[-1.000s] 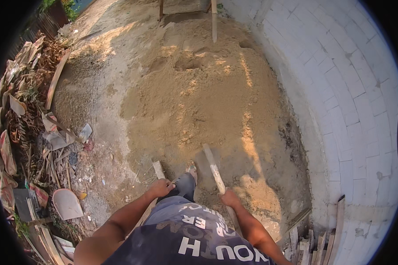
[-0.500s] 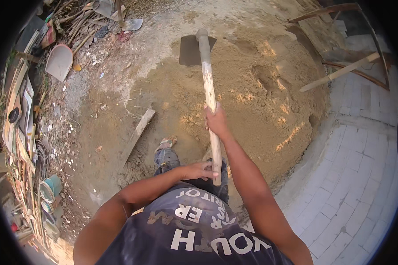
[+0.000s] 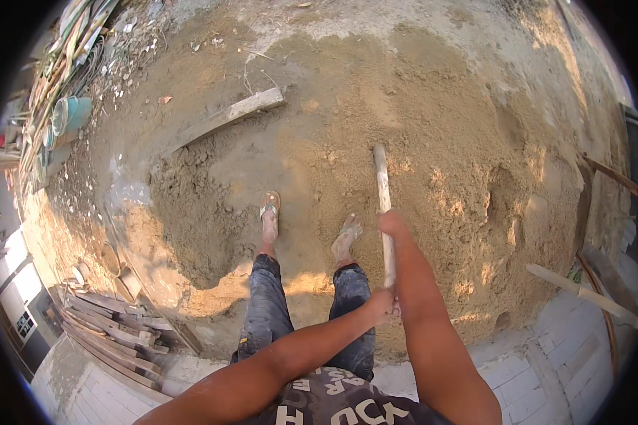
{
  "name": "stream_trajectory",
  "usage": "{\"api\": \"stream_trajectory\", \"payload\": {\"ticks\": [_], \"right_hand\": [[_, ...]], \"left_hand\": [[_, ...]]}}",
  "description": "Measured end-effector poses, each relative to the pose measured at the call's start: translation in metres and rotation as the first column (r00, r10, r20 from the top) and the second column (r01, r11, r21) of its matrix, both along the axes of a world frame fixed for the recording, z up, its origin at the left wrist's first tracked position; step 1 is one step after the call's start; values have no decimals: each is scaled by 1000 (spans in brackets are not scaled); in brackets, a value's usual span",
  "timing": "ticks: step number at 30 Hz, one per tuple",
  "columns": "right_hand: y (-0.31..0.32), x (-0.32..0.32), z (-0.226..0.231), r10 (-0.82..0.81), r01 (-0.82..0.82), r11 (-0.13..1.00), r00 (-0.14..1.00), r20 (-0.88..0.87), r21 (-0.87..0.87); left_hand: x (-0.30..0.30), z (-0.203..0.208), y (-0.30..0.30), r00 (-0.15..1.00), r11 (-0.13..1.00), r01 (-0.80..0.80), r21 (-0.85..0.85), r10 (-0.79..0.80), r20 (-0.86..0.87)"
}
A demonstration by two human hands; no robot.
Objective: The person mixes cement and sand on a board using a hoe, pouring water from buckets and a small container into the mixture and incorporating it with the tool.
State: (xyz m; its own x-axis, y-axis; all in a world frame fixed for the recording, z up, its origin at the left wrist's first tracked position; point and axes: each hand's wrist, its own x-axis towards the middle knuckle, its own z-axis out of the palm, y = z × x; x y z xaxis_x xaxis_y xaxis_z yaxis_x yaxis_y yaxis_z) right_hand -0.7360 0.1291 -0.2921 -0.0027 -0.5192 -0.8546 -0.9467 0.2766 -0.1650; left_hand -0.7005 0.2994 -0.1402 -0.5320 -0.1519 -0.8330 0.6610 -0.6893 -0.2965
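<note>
The hoe [image 3: 383, 177] no longer shows its blade; left hand [image 3: 383, 306] and right hand [image 3: 392, 222] grip its handle [image 3: 388, 258] above sand [image 3: 461, 184] beside blockwork [image 3: 514, 372].

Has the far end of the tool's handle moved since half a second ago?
Yes, closer to the feet: against the wooden plank, the handle's far end was beyond the plank's far tip; now it lies nearer than that tip.

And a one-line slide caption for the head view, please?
Over brown sand, the left hand grips a wooden handle's near end, the right hand farther along.
</note>
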Motion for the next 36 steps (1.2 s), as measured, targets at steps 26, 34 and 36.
{"api": "stream_trajectory", "payload": {"ticks": [26,34,36], "right_hand": [[351,511,133,-840,687,535,376,390,491],[588,768,114,-598,214,693,704,383,688],[647,816,108,-465,85,757,767,442,648]], "left_hand": [[555,234,520,244,658,752,-38,-225,943],[507,178,704,48,891,198,409,-426,904],[495,155,720,63,893,26,450,-450,891]]}}
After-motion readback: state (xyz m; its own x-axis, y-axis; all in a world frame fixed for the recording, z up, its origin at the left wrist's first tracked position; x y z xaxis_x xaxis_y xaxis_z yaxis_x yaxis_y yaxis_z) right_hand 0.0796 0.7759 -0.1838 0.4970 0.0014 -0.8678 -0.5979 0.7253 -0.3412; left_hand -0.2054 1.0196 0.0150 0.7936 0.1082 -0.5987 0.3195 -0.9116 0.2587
